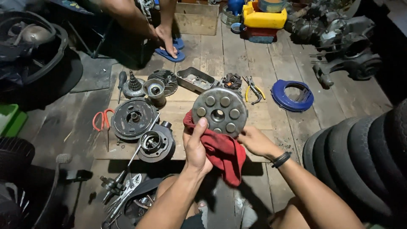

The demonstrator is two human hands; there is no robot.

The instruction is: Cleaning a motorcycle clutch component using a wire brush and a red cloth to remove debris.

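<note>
Both forearms reach in from the bottom edge. Left hand [196, 146] clenched around a red rag [220, 154], thumb up against the lower rim of a round grey metal disc [219, 111]. Right hand [255, 141] grips the disc's lower right edge; black band on that wrist. Disc held upright above the wooden board [178, 113], face with a ring of round bosses toward the camera. Stacked tyres [360, 157] near right. On the board, left of the disc: cylinder part [156, 145], round cover plate [133, 118], red-handled scissors [102, 120]. Farther: yellow-handled pliers [253, 90], blue ring cover [292, 95]. Another person's foot in a blue sandal [170, 51] at the far side.
</note>
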